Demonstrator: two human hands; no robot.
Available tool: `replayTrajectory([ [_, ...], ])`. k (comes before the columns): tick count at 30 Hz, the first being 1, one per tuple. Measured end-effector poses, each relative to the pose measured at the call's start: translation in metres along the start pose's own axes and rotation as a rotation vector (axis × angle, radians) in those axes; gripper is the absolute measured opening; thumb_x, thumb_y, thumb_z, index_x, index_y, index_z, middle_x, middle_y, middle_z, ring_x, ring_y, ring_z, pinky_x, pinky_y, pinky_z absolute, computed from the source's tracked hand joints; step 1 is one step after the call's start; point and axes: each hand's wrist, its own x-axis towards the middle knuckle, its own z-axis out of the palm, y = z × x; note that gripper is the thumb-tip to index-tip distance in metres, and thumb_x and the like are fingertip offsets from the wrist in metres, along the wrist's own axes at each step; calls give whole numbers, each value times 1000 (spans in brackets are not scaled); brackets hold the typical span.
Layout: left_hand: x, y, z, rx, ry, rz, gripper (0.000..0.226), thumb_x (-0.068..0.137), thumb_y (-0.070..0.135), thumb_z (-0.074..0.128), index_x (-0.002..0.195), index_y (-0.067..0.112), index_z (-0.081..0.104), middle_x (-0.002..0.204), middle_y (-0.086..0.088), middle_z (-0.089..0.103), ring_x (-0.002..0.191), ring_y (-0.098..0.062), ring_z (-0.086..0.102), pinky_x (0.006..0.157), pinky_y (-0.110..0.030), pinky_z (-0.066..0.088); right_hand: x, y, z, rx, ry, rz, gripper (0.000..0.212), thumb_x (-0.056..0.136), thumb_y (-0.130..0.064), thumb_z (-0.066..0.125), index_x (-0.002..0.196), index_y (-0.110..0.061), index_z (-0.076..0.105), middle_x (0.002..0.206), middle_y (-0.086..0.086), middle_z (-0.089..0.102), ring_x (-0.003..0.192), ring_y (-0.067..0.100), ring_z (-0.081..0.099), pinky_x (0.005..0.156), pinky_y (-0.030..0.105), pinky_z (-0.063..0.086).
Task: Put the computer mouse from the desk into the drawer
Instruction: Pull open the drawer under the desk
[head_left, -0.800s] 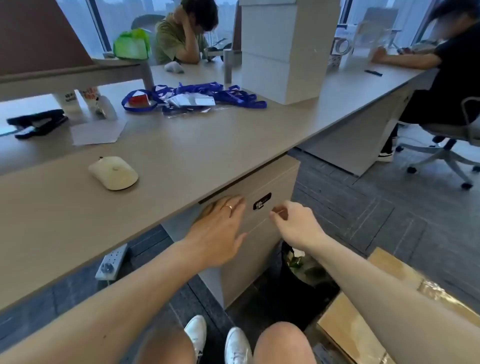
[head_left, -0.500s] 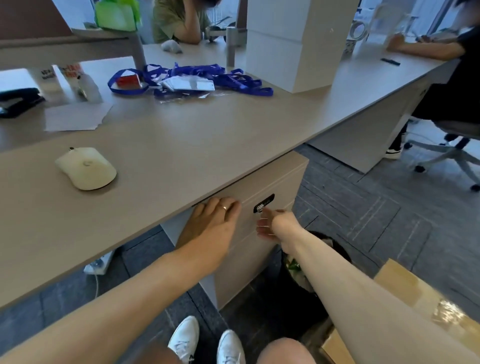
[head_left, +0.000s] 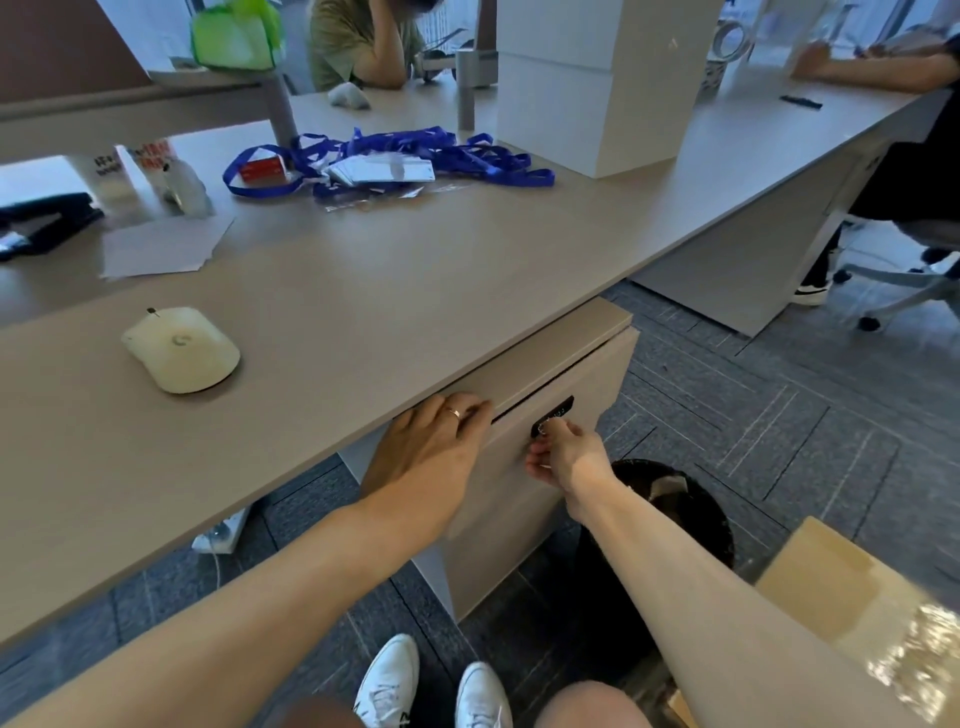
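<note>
Reaching under the desk edge, the left hand (head_left: 431, 452) lies flat with its fingers spread against the top of the drawer (head_left: 545, 467) front, one ring on one finger, gripping nothing. The right hand (head_left: 563, 457) is curled narrow just beside it, fingertips bunched at the single black lock plate (head_left: 553, 415) on the drawer face (whether they pinch a key there is too small to tell). A thin dark gap shows along the drawer's top edge.

One cream computer mouse (head_left: 182, 348) sits on the desk (head_left: 389, 291), well apart from both hands, to the left and untouched. Farther back lie one sheet of paper (head_left: 163, 247), a tangle of blue lanyards (head_left: 415, 153) with badge cards, and one black stapler (head_left: 44, 221) at the left edge. Two white boxes (head_left: 597, 78) stand stacked behind. On the floor, one black bin (head_left: 675, 509) stands beside the drawer unit, one cardboard box (head_left: 841, 592) to its right, and two white shoes (head_left: 436, 686) show below. Two other people sit at the far side.
</note>
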Motion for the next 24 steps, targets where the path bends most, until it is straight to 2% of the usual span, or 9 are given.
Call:
replayTrajectory([
  [3, -1, 1, 1, -8, -4, -3, 91, 78, -4, 59, 156, 17, 17, 159, -1, 23, 136, -23, 27, 105, -34, 31, -18, 9, -30, 0, 7, -19, 24, 103, -16, 46, 83, -8, 55, 70, 11, 56, 59, 19, 56, 66, 38, 58],
  [9, -1, 4, 5, 57, -81, -41, 112, 68, 2, 76, 157, 20, 11, 160, 0, 19, 136, -23, 26, 103, -34, 29, -59, 25, -93, -29, 63, -25, 24, 102, -14, 44, 83, -6, 57, 72, 13, 57, 65, 21, 58, 64, 38, 59],
  [15, -4, 8, 4, 67, -97, -65, 105, 74, 9, 72, 157, 21, 10, 160, 0, 19, 136, -24, 25, 106, -38, 30, -85, 34, -133, -59, 98, -23, 24, 102, -13, 44, 83, -4, 56, 74, 14, 59, 66, 23, 61, 71, 40, 62],
  [20, -5, 16, 6, -5, -34, -98, 71, 93, 31, 49, 156, 19, 17, 160, -1, 25, 136, -26, 26, 107, -43, 29, -91, 34, -136, -40, 99, -9, 24, 102, -13, 44, 82, -5, 55, 72, 13, 59, 63, 22, 60, 72, 41, 62],
  [24, -6, 17, 8, -21, -31, -93, 68, 96, 42, 43, 155, 19, 19, 160, -2, 26, 138, -27, 24, 108, -46, 27, -90, 34, -136, -21, 103, -3, 24, 102, -14, 45, 82, -5, 55, 71, 12, 59, 62, 22, 60, 73, 42, 62],
])
